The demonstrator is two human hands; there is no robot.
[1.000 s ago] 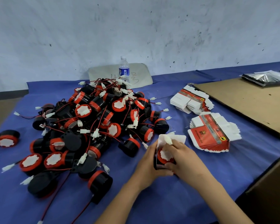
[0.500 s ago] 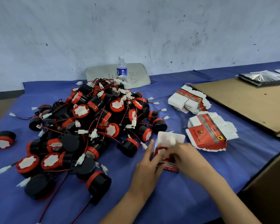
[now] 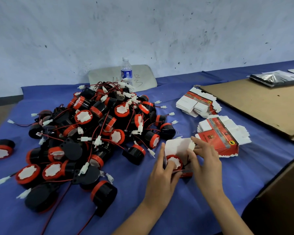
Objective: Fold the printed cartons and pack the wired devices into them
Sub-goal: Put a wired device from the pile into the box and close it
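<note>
Both hands work at one small carton near the front middle of the table, which is draped in blue cloth. The left hand wraps the carton's left side, its grip closed around the box with the thumb lying across the red-rimmed white face of the device that sits in the open mouth. The right hand is on the carton's right side; its grip is narrow, the fingertips pinching a white plug at the upper edge of the raised white flap. The carton's red printed lower edge rests on the cloth between the two hands.

To the left a large heap of devices lies tangled, black bodies with red rims, red and black wires and white plugs. One single device lies apart at the far left edge.

Just right of the hands is a fanned stack of flat cartons, red print facing up. A second stack lies farther back. Behind and to the right of both stacks lies a brown cardboard sheet, with a dark plastic packet at its far end. A water bottle stands upright behind the heap, in front of a pale board leaning against the wall.
</note>
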